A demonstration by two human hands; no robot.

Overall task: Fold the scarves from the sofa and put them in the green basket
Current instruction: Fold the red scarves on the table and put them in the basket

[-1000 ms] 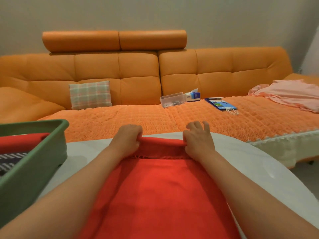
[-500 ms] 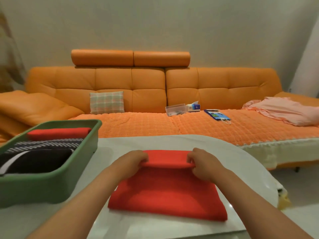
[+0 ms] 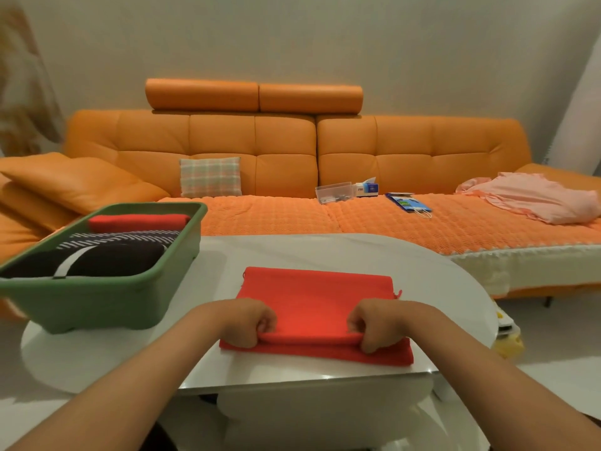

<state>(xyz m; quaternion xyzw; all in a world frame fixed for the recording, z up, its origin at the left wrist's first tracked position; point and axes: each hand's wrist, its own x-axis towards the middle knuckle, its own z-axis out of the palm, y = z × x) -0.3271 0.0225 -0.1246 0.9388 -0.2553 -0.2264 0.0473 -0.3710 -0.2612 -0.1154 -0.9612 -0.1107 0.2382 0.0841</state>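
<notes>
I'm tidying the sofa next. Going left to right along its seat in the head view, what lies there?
On the seat: plaid cushion → clear plastic box → tissue box → blue packet → pink cloth.

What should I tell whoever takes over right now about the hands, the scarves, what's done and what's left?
Left hand and right hand each grip the near folded edge of the red scarf, which lies on the white table.
Green basket sits on the table's left end, holding three folded scarves: red, striped, black.
Done: three in the basket; this one partly folded.
Left: finish the fold, place it in the basket. The pink cloth on the sofa may be another scarf; cannot tell.
</notes>
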